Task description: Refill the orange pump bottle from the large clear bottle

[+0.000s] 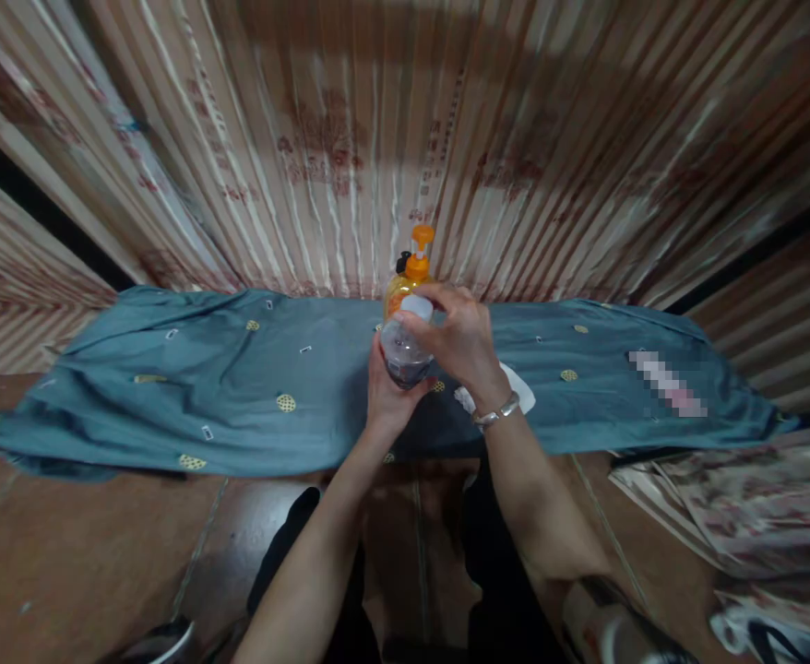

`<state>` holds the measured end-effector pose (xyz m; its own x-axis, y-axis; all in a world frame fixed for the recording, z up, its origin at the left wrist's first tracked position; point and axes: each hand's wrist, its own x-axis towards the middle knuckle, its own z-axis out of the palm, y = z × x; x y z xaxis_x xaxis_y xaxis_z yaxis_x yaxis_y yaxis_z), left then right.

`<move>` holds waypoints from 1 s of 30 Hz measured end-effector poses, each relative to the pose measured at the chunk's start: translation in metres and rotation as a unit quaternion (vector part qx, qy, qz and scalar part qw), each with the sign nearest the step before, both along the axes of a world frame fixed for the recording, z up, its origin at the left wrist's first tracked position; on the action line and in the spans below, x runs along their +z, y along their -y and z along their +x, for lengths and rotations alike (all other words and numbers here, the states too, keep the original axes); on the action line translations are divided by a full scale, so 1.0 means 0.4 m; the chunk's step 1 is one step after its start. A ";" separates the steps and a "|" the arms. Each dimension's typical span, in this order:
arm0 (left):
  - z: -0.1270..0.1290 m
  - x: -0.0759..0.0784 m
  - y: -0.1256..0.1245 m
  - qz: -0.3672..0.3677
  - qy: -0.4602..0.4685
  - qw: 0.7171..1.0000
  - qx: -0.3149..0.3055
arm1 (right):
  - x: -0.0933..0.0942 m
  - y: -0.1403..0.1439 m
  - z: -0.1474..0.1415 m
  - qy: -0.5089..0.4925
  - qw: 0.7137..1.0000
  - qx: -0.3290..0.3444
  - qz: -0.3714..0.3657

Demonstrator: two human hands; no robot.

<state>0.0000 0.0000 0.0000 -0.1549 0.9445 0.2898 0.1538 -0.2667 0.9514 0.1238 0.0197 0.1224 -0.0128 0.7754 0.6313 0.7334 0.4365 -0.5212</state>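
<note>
Wrapped around the lower body of a clear bottle (403, 346) is my left hand (389, 392), above the middle of the cloth-covered table. My right hand (457, 332), a silver bracelet at its wrist, is closed on the bottle's white cap (418, 308). Whether the cap turns or sits still cannot be told. Just behind stands a yellow bottle (398, 290) with an orange pump top (422, 242); my hands and the clear bottle hide its lower part. A small black top (403, 262) shows beside the pump.
A white dish-like item (519, 389) lies partly under my right wrist. Blue-green patterned cloth (336, 406) covers the long narrow table. A blurred-out strip (668, 383) is at the right. Striped curtains (377, 138) hang close behind and at both sides.
</note>
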 end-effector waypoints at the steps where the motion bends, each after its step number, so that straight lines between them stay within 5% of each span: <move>1: 0.001 0.001 -0.007 -0.004 -0.002 1.000 -0.002 | -0.006 0.000 -0.003 0.007 1.000 -0.005 0.000; 17: 0.005 0.004 -0.022 -0.017 0.004 1.000 0.014 | -0.013 0.005 -0.028 0.077 0.994 -0.065 -0.033; 30: 0.002 0.006 -0.013 -0.022 0.020 1.000 0.005 | -0.009 -0.023 0.011 0.058 0.997 0.048 -0.022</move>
